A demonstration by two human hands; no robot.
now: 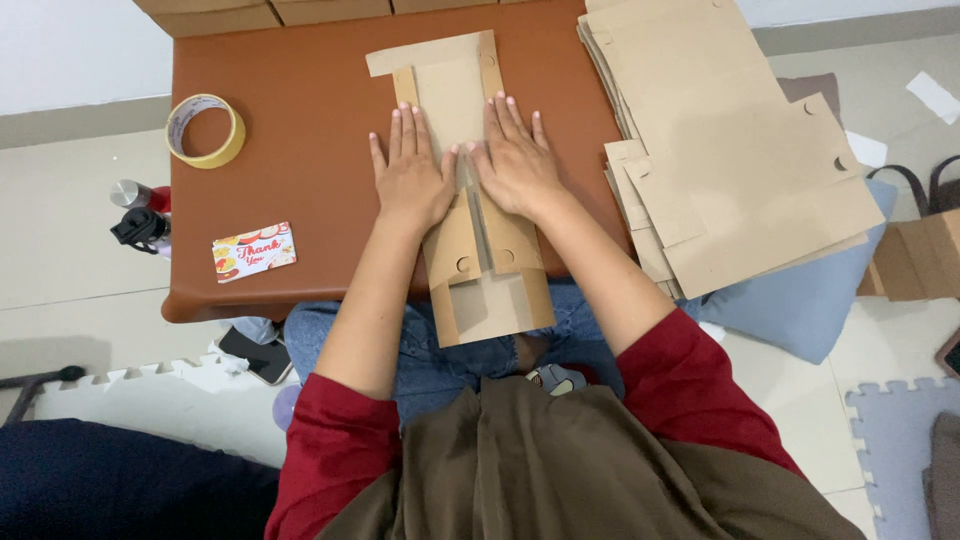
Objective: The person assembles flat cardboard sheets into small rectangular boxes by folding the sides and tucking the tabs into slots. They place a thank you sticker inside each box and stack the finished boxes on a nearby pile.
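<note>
The person is sitting at a low brown table (300, 110) and pressing both hands flat on a folded cardboard box blank (452, 90) that is lying lengthwise down the middle of the table, its near end hanging past the table's front edge over the person's lap. The left hand (410, 175) is lying open, palm down, fingers stretched away from the body, on the left half of the blank. The right hand (515, 160) is lying just beside it, likewise open and flat, on the right half. The thumbs are nearly meeting over the blank's centre line. Neither hand is gripping anything; both are only pushing down on the cardboard.

To the right of the blank, a stack of flat cardboard sheets (720, 150) is resting on the table's right side and jutting well beyond its edge, above a blue cushion (800, 300) on the floor. To the left of the blank, well apart from it, a roll of yellowish tape (205, 130) is lying flat near the table's far left corner. Nearer the front left corner, a small printed card (254, 251) is lying face up. Beyond the blank's far end, cardboard boxes (260, 12) are standing along the table's back edge. Off the table's left edge, a bottle (140, 195) and a black object are sitting on the floor, and a phone (255, 352) is lying on the floor under the front left corner.
</note>
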